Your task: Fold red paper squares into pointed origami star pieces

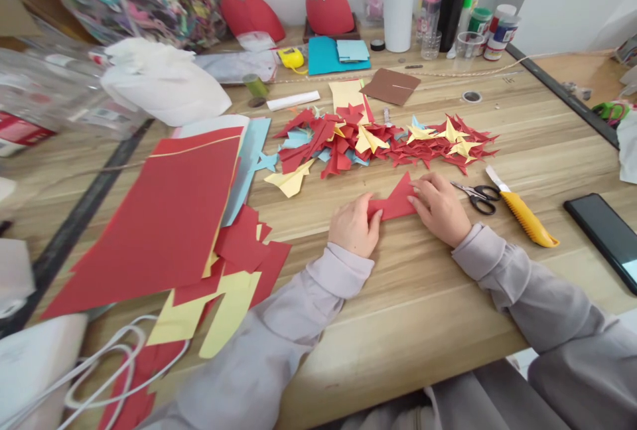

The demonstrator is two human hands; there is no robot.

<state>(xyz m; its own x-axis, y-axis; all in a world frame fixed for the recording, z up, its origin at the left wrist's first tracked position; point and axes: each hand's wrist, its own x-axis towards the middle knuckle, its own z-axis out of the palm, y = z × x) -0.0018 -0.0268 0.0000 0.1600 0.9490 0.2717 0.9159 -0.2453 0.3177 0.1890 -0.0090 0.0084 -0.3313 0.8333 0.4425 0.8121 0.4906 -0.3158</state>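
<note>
A folded piece of red paper (395, 203) lies low over the wooden table between my hands, one pointed flap standing up at its right part. My left hand (354, 223) pinches its left end between thumb and fingers. At the right end, my right hand (438, 208) has its fingers closed on the paper's edge. Just beyond is a heap of red paper scraps (338, 141), joined on the right by cut paper stars (448, 141) in red and yellow. Black-handled scissors (480, 198) and a yellow utility knife (527, 214) rest to the right of my right hand.
Large red sheets (164, 217) and yellow offcuts (231, 314) cover the left side. A white cable (132, 363) coils at the near left. A phone (604, 234) lies far right. Bottles, including a white one (398, 5), cups and a tape measure (291, 58) stand at the back.
</note>
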